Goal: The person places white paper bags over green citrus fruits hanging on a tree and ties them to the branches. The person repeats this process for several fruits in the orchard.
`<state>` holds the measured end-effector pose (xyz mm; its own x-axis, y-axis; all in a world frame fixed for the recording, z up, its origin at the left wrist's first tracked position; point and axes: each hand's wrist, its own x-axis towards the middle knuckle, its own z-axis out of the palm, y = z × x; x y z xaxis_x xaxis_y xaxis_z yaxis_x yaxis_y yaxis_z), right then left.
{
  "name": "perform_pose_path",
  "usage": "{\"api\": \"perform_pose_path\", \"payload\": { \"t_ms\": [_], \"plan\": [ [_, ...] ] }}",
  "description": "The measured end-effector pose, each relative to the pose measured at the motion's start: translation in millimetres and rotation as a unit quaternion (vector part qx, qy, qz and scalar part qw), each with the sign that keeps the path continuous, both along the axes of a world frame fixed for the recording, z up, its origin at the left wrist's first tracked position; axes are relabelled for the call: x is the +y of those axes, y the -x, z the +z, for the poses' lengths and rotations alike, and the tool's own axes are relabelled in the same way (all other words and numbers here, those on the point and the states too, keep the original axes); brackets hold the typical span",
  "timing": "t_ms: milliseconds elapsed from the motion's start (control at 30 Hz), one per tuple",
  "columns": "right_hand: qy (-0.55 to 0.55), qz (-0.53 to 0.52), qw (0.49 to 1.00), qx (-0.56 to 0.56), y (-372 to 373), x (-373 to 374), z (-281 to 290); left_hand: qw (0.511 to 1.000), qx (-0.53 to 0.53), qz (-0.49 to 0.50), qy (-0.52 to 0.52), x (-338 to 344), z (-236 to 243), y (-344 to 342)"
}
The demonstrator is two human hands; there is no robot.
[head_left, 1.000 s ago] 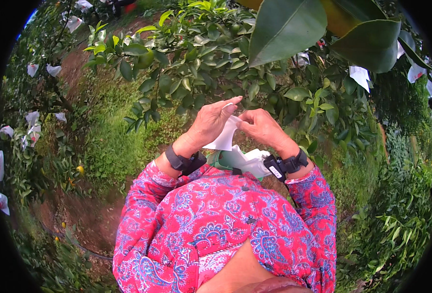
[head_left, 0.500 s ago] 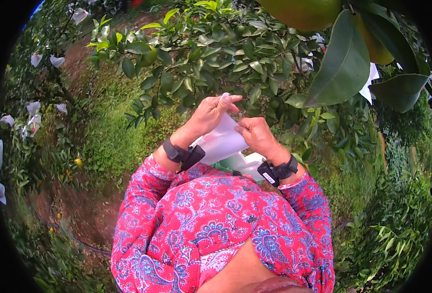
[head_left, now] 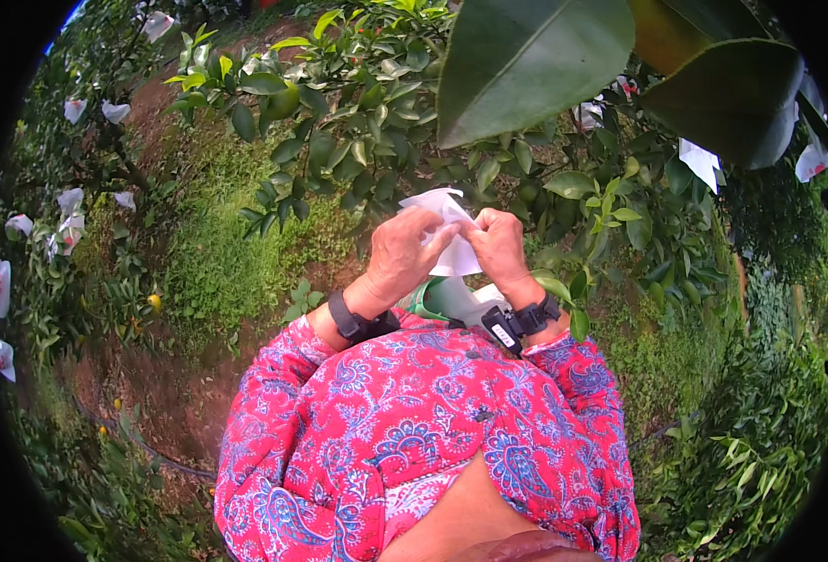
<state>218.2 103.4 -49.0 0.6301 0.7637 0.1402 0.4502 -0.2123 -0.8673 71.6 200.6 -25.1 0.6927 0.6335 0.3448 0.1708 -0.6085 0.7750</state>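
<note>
My left hand and my right hand are close together in front of my chest, both closed on a white paper bag. Fingertips pinch the bag near its upper end, and its top edge flares out above them. Just below, at my waist, a green container holds more white bags, partly covered by my right wrist. Black straps circle both wrists.
Large leaves hang very near at the upper right, with a yellowish fruit partly behind them. A leafy branch spreads beyond my hands. White bags hang on trees to the left. A dark hose crosses the ground.
The bag has swung from hanging below my left hand to standing up between both hands. My left hand has lowered and turned inward. The near leaves have shifted left and cover more fruit.
</note>
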Motion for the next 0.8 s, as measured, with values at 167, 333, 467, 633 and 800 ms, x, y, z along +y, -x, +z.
{"api": "perform_pose_path", "payload": {
  "t_ms": [167,333,467,633,800],
  "plan": [
    [0.062,0.025,0.996,-0.065,12.5,-2.1,2.3,0.983,0.022,0.03,0.179,16.0,-21.8,-13.1],
    [0.057,0.072,0.996,-0.019,11.2,-2.6,-4.3,0.977,0.004,-0.044,0.21,31.6,-32.7,-21.6],
    [0.097,0.044,0.992,-0.071,1.1,-1.8,-13.3,0.998,0.056,-0.028,-0.021,42.1,-42.9,-28.4],
    [0.155,0.008,0.972,-0.176,-13.5,-3.6,-6.6,0.981,0.153,-0.059,-0.105,50.1,-56.8,-29.6],
    [-0.082,0.135,0.976,-0.151,-2.8,-18.9,13.0,0.979,0.197,-0.055,-0.015,61.4,-54.1,-37.4]
  ]
}}
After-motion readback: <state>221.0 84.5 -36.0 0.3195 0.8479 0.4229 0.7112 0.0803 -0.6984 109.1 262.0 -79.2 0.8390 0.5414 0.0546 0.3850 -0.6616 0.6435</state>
